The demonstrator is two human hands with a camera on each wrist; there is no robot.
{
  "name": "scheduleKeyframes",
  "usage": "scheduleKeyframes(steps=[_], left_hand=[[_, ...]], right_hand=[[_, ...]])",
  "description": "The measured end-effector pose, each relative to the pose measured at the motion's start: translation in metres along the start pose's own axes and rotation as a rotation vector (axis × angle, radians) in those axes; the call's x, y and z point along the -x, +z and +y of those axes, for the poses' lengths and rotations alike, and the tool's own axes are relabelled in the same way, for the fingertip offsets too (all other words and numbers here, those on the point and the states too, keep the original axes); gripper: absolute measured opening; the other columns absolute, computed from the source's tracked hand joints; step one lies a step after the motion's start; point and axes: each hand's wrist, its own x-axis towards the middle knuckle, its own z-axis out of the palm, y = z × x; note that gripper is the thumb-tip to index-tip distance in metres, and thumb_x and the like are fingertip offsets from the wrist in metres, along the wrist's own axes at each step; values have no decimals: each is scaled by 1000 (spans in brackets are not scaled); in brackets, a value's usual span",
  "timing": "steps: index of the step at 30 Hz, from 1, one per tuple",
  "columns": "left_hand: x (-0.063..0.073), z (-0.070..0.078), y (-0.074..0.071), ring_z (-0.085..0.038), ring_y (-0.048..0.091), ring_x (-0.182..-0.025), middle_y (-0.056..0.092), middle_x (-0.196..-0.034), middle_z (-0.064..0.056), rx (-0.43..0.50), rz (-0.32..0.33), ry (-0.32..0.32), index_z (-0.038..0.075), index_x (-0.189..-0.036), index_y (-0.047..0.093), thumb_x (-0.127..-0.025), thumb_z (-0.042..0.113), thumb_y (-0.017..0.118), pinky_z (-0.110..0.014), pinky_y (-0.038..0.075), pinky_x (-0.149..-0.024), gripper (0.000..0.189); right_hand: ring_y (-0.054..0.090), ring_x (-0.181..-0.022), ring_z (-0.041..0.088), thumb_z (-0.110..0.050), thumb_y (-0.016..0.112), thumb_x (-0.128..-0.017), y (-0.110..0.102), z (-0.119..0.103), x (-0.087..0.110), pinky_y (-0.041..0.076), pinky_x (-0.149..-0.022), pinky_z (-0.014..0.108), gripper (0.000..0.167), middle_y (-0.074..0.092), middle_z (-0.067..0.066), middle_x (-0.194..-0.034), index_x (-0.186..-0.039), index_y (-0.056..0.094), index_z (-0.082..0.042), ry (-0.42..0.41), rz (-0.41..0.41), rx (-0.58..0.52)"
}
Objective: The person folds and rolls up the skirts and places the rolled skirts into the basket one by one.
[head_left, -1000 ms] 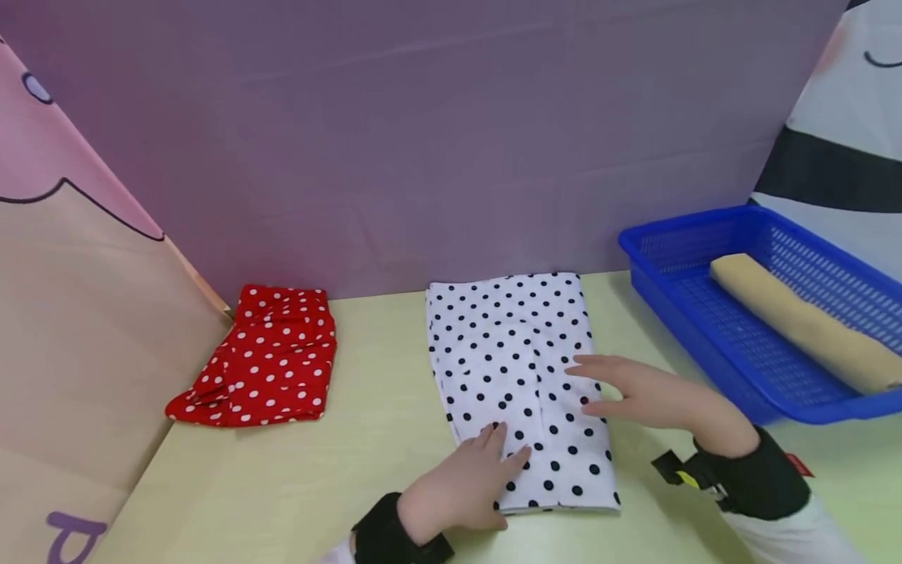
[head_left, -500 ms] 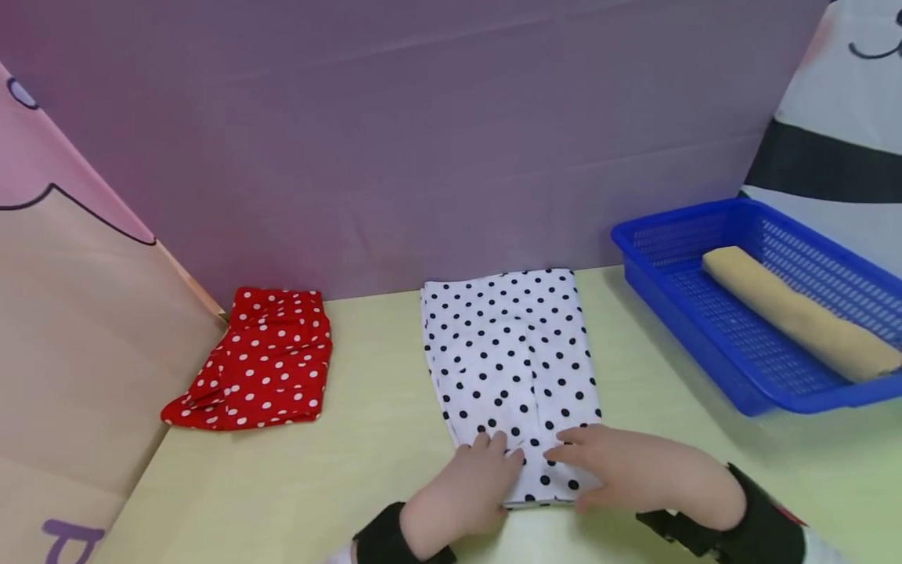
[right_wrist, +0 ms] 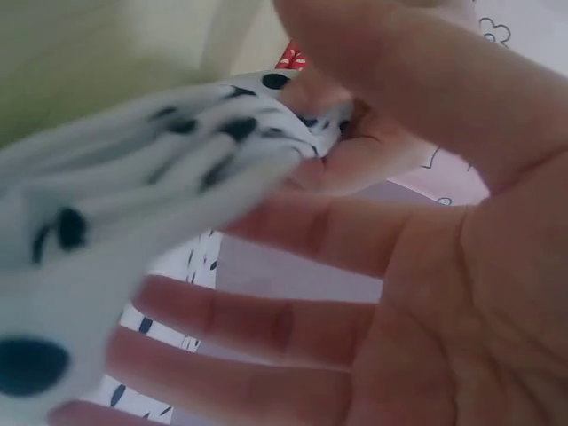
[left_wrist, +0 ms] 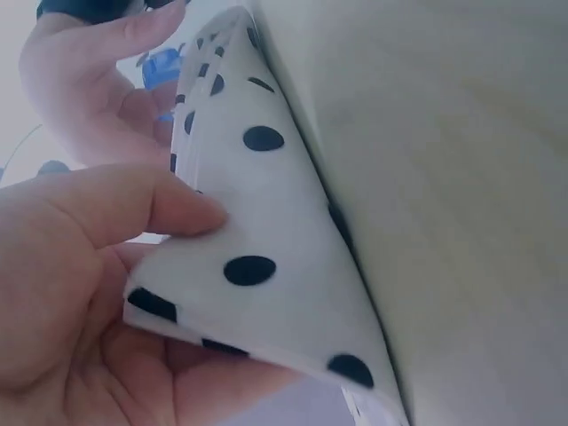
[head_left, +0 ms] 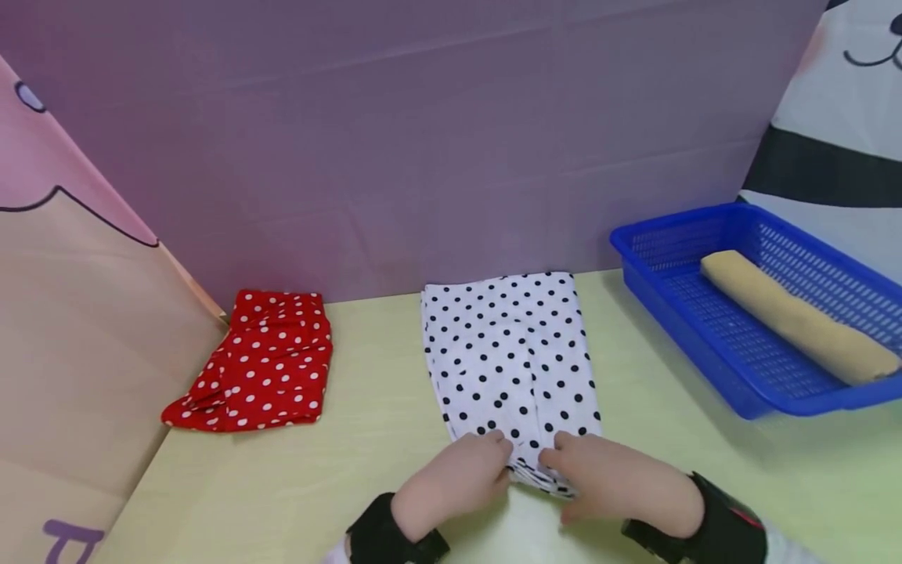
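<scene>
A folded white cloth with black dots lies flat on the table, its near edge lifted and bunched. At the left of that edge, my left hand pinches the fabric. The left wrist view has the thumb on the cloth's dotted face and the fingers behind it. My right hand is at the same edge, to the right. In the right wrist view its fingers extend straight against the cloth, and the thumb stands apart from it.
A red cloth with white dots lies folded at the left. On the right stands a blue basket holding a rolled beige cloth. A purple backdrop rises behind the pale table.
My right hand has come down and left from above the cloth's right side to its near edge. My left hand now grips that edge, which has risen and bunched.
</scene>
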Motion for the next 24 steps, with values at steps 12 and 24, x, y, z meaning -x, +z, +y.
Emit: scheduleKeyframes(steps=[12,24], left_hand=[[0,-17,-8,-2,47,-69,52,-89,5,229,-51,-69,11,-74,58,-94,15,53,-16,44,-66,21],[-11,-27,-8,-11,43,-69,49,-80,-1,189,-214,-213,9,-75,58,-98,24,48,-25,44,-65,30]], right_hand=[[49,-64,16,-10,76,-68,13,8,-6,43,-56,30,26,52,0,-75,-87,59,-9,-47,111,222],[58,-65,9,10,65,-76,1,34,-6,49,-58,23,48,62,-2,-75,-120,52,-5,-109,98,-50]])
